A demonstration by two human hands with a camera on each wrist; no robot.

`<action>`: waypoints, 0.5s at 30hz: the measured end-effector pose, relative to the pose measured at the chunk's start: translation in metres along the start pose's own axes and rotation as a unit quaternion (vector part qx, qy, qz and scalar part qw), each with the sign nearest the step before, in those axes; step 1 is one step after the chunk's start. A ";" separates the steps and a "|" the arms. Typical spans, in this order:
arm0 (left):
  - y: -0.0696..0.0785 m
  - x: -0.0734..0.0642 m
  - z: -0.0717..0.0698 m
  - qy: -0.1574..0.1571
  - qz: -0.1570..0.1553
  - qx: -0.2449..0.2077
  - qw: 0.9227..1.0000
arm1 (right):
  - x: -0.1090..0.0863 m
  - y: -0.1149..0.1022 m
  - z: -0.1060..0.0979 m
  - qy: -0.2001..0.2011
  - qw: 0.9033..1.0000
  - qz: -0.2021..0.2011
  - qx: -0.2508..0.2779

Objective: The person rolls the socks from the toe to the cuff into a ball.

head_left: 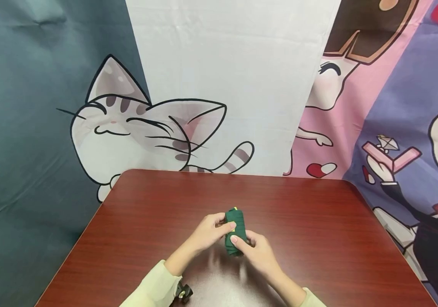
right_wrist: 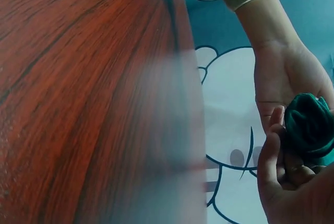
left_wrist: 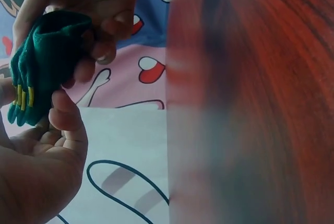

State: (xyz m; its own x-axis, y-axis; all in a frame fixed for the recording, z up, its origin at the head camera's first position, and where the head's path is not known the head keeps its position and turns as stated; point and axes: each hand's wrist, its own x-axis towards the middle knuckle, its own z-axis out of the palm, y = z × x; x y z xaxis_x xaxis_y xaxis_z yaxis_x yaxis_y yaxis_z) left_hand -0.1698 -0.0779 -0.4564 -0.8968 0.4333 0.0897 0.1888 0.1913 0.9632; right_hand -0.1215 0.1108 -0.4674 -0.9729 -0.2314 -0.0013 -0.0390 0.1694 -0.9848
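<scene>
Both hands hold a dark green bundle of folded fabric (head_left: 237, 245), with yellow marks on it, above the middle of the table. The left hand (head_left: 206, 231) pinches its upper left side, thumb across the front. Lower down, the right hand (head_left: 261, 254) grips the other side, its thumb also on the front. In the left wrist view the green bundle (left_wrist: 55, 59) shows layered folds with short yellow bands at one side. One end of the bundle (right_wrist: 310, 125) appears in the right wrist view as a rounded, tucked-in roll. Fingers behind it are partly hidden.
A reddish-brown wooden table (head_left: 157, 196) with rounded far corners spreads under the hands. Behind it hangs a cloth backdrop (head_left: 238, 72) printed with a cartoon cat and figures. A small black device (head_left: 183, 293) sits at the left sleeve cuff.
</scene>
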 end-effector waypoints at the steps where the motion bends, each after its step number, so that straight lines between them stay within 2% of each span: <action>1: 0.000 0.000 0.000 -0.001 0.002 -0.002 1.000 | 0.000 -0.001 0.000 -0.001 1.000 0.002 -0.003; 8: -0.003 0.003 0.000 -0.022 0.004 -0.015 1.000 | 0.002 0.002 -0.006 -0.009 1.000 0.004 0.030; 12: -0.003 0.004 0.001 -0.030 0.003 -0.026 0.999 | 0.003 0.004 -0.007 0.011 0.999 0.008 0.033; 15: -0.003 0.005 0.001 -0.035 0.015 -0.051 0.998 | 0.004 0.004 -0.007 0.028 0.999 0.014 0.035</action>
State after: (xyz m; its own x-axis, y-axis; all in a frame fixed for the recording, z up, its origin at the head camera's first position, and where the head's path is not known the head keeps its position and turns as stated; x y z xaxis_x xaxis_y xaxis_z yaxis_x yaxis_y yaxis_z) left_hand -0.1742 -0.0759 -0.4589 -0.8603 0.4991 0.1037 0.1697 0.0885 0.9815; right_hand -0.1273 0.1175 -0.4701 -0.9846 -0.1735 -0.0212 0.0025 0.1069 -0.9943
